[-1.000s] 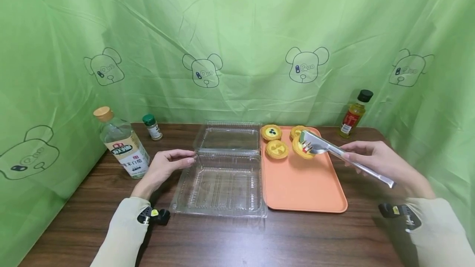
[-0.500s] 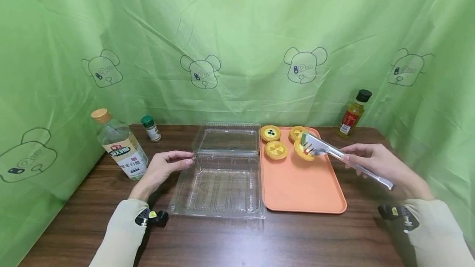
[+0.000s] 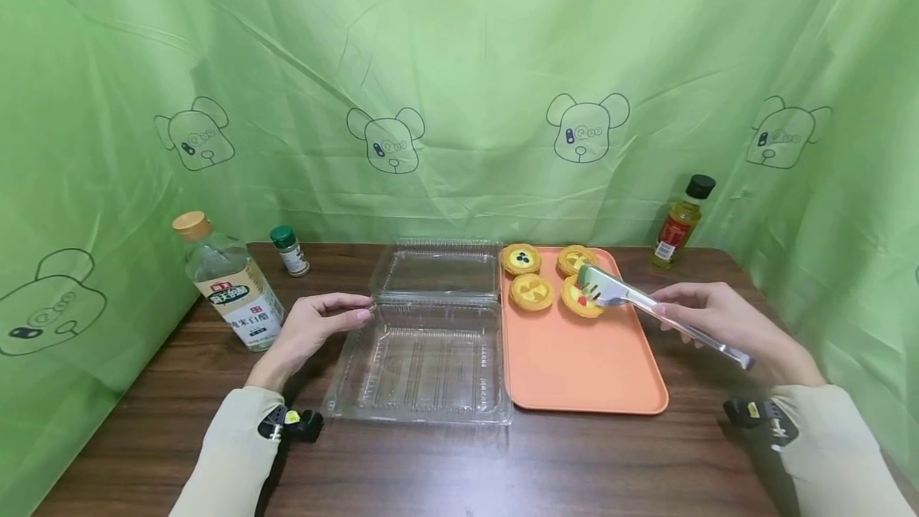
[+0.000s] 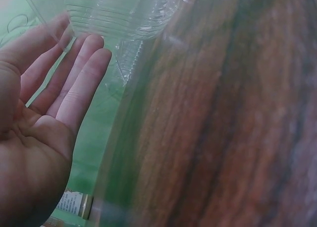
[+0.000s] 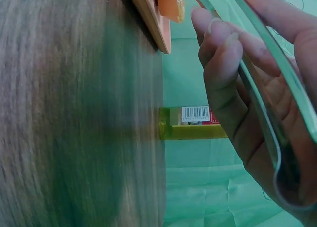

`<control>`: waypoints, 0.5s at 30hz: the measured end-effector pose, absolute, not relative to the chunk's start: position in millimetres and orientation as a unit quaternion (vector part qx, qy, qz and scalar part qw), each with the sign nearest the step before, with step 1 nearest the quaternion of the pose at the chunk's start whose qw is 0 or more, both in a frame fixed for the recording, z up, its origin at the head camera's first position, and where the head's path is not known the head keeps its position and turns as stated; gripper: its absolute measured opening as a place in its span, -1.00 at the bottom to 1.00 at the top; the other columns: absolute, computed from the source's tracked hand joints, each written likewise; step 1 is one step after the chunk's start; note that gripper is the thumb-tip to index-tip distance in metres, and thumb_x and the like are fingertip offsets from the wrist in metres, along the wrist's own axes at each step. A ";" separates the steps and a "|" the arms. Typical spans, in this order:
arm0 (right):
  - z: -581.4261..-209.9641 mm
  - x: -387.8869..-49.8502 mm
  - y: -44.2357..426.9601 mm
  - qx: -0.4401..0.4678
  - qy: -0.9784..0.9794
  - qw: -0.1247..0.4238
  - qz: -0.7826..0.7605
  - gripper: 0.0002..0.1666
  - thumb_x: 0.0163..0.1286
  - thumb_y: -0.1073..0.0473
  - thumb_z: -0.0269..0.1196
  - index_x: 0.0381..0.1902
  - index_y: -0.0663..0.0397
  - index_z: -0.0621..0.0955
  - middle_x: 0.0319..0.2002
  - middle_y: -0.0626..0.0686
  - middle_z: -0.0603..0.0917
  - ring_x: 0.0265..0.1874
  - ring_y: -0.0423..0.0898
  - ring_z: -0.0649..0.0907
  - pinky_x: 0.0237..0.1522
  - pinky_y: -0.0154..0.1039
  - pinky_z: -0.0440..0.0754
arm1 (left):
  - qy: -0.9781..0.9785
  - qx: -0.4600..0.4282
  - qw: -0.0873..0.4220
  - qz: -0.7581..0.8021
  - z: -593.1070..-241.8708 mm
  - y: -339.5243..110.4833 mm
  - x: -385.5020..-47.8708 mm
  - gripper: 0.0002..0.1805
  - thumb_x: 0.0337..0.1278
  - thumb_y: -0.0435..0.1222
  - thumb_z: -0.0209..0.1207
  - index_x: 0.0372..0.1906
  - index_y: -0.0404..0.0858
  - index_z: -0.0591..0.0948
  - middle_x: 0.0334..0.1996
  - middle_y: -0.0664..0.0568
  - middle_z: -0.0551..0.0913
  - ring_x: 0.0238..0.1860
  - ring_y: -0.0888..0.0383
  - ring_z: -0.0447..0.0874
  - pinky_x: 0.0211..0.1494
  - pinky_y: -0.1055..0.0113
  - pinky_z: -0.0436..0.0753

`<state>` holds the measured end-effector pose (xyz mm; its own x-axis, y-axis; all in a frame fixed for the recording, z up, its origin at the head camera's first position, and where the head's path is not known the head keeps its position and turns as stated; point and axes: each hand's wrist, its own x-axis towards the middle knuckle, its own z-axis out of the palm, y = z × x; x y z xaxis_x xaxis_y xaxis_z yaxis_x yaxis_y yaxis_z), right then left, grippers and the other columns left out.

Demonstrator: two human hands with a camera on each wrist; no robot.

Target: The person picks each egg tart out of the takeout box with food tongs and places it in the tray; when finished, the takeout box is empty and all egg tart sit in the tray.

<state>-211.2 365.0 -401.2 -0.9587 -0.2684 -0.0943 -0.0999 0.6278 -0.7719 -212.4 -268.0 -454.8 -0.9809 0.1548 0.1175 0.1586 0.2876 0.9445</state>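
My left hand (image 3: 312,333) pinches the left edge of a clear plastic clamshell container (image 3: 424,365) near its hinge, thumb in front. In the left wrist view this hand (image 4: 49,98) has its fingers stretched along the plastic. Metal tongs (image 3: 671,305) lie in my right hand (image 3: 725,321), held between thumb and fingers; the right wrist view shows the same hand (image 5: 237,73) around both arms of the tongs. Their tips are at an egg tart with red topping (image 3: 580,300) on the orange tray (image 3: 585,373). Whether they clamp it is unclear.
Behind it are another tart (image 3: 574,258), a blueberry-topped tart (image 3: 521,258) and one with pale pieces (image 3: 531,292). A vinegar bottle (image 3: 240,294) and green-capped shaker (image 3: 289,251) stand left. An oil bottle (image 3: 677,222) is at back right. Green cloth (image 3: 459,38) encloses the table.
The tongs and the red-topped tart have shifted slightly toward me, and more of the tart behind now shows. My left hand keeps its place on the container.
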 end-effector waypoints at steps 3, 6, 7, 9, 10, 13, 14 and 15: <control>-403.2 -212.4 364.7 -0.106 0.897 0.102 -0.417 -0.45 0.57 -0.02 0.34 0.29 0.27 0.63 -0.31 0.26 0.75 -0.55 0.08 0.67 -0.54 -0.09 0.68 | -0.804 -0.099 0.002 -0.587 -454.0 -267.7 -212.5 -0.62 0.22 -0.21 0.53 0.09 -0.27 0.80 -0.01 -0.02 0.83 0.08 0.13 0.76 0.07 0.33 0.69; -405.5 -213.8 365.3 -0.106 0.896 0.107 -0.419 -0.47 0.57 -0.01 0.34 0.28 0.26 0.64 -0.31 0.26 0.75 -0.55 0.09 0.67 -0.54 -0.09 0.68 | -0.806 -0.099 0.002 -0.583 -453.5 -267.5 -212.8 -0.62 0.22 -0.21 0.53 0.09 -0.27 0.80 0.00 -0.02 0.83 0.09 0.13 0.75 0.08 0.33 0.69; -406.1 -214.3 365.4 -0.107 0.896 0.107 -0.418 -0.48 0.57 -0.01 0.34 0.27 0.26 0.64 -0.31 0.25 0.75 -0.55 0.10 0.67 -0.54 -0.09 0.68 | -0.807 -0.099 0.002 -0.582 -453.4 -267.6 -212.8 -0.62 0.22 -0.20 0.53 0.09 -0.26 0.80 0.00 -0.02 0.83 0.09 0.13 0.74 0.08 0.33 0.69; -406.8 -215.0 365.7 -0.106 0.896 0.106 -0.419 -0.48 0.57 -0.02 0.35 0.26 0.26 0.64 -0.31 0.25 0.74 -0.55 0.10 0.67 -0.54 -0.10 0.68 | -0.809 -0.096 0.004 -0.580 -453.0 -267.7 -212.9 -0.62 0.22 -0.19 0.54 0.09 -0.25 0.81 0.00 -0.01 0.83 0.09 0.13 0.74 0.08 0.34 0.68; -407.0 -215.2 365.8 -0.106 0.895 0.107 -0.419 -0.48 0.57 -0.02 0.35 0.26 0.26 0.64 -0.31 0.25 0.74 -0.55 0.10 0.67 -0.54 -0.10 0.68 | -0.810 -0.095 0.004 -0.579 -453.3 -267.9 -213.0 -0.61 0.22 -0.19 0.54 0.09 -0.25 0.81 0.00 -0.01 0.83 0.09 0.13 0.74 0.08 0.34 0.68; -407.4 -215.8 366.3 -0.106 0.894 0.107 -0.421 -0.48 0.57 -0.02 0.35 0.25 0.26 0.65 -0.31 0.26 0.74 -0.55 0.09 0.67 -0.54 -0.09 0.68 | -0.811 -0.093 0.002 -0.577 -453.8 -268.6 -213.1 -0.61 0.22 -0.19 0.53 0.09 -0.25 0.80 0.01 -0.01 0.83 0.08 0.14 0.75 0.08 0.34 0.68; -407.5 -216.0 366.6 -0.106 0.894 0.108 -0.422 -0.48 0.57 -0.02 0.34 0.25 0.26 0.64 -0.30 0.26 0.74 -0.55 0.09 0.67 -0.55 -0.09 0.68 | -0.811 -0.092 0.001 -0.577 -453.9 -268.7 -213.0 -0.61 0.23 -0.19 0.53 0.10 -0.26 0.80 0.01 -0.01 0.83 0.08 0.14 0.75 0.08 0.34 0.68; -407.7 -216.4 366.9 -0.106 0.894 0.109 -0.423 -0.48 0.57 -0.02 0.34 0.25 0.27 0.64 -0.30 0.26 0.74 -0.55 0.08 0.67 -0.55 -0.09 0.68 | -0.811 -0.092 0.000 -0.578 -453.9 -268.9 -213.0 -0.61 0.23 -0.19 0.53 0.10 -0.26 0.80 0.01 -0.01 0.83 0.08 0.14 0.75 0.09 0.34 0.68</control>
